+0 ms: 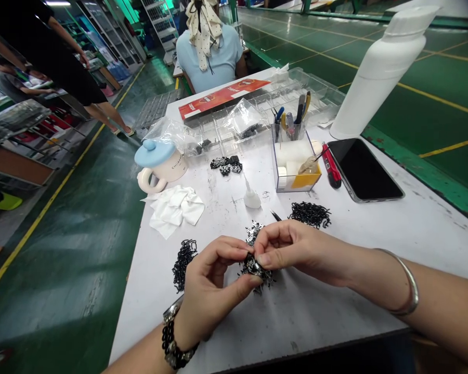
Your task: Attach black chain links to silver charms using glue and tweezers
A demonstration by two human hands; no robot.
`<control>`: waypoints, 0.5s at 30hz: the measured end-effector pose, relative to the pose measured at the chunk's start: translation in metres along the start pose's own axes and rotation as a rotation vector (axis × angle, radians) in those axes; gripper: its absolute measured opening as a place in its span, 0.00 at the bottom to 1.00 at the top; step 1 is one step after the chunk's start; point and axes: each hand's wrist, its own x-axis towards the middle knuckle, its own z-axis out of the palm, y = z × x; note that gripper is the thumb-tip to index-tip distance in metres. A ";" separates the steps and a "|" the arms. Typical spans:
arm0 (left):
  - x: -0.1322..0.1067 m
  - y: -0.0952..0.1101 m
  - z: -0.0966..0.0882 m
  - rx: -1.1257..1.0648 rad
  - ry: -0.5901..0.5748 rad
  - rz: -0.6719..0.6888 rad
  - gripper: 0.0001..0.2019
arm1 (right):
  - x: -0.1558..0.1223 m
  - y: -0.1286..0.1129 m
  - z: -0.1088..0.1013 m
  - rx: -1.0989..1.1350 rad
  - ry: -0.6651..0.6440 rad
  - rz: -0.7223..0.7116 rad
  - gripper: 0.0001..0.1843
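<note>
Between my hands, over the middle of the table, is a small black-and-silver piece (253,264). My left hand (214,283) grips it from the left with thumb and fingers. From the right, my right hand (286,246) pinches its edge. What exactly the piece is cannot be made out. Under and behind it lies a heap of small silver and black parts (254,231). A pile of black curved bits (184,265) is left of my left hand, and a second black pile (310,214) lies beyond my right wrist. Dark tweezer-like tips (275,215) show behind my right hand.
Beyond my hands stand a white nozzle bottle (251,197), a clear tool box (296,182), a lidded mug (164,161) and crumpled tissue (177,210). At right are a phone (364,169), a red cutter (331,167) and a tall white bottle (378,78). Other people are ahead.
</note>
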 end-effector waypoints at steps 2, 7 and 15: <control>0.000 0.001 0.000 0.001 -0.004 -0.002 0.15 | 0.000 0.000 0.000 0.007 0.000 0.007 0.11; 0.000 0.003 -0.001 0.014 -0.009 -0.012 0.15 | 0.000 -0.001 0.000 0.029 0.002 0.022 0.11; 0.002 0.003 0.001 0.082 0.014 0.007 0.15 | 0.001 0.001 0.002 0.033 0.019 -0.010 0.09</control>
